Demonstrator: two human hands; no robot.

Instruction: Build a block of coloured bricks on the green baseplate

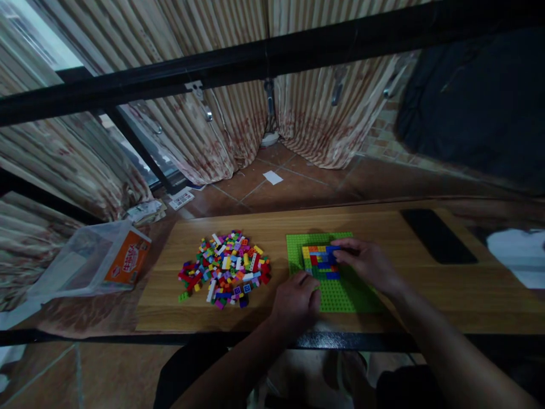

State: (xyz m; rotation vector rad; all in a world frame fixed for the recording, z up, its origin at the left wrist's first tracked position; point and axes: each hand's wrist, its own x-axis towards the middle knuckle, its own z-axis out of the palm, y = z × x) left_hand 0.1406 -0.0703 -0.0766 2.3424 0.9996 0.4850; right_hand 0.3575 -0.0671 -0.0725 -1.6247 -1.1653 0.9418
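Note:
A green baseplate (298, 245) lies on the wooden table (426, 289), with a small patch of yellow, red, orange and blue bricks (320, 260) built on it. My right hand (368, 262) rests over the plate's right side, fingers pinched on a blue brick (332, 249) at the patch's top right corner. My left hand (297, 300) sits curled at the plate's lower left edge, fingertips pressing on the plate. A heap of loose coloured bricks (224, 267) lies to the left of the plate.
A clear plastic bag with an orange label (100, 258) lies at the table's left end. A black phone (437, 236) lies flat at the right, a white object (517, 253) beyond it. Black rails cross front and above. Curtains and tiled floor lie behind.

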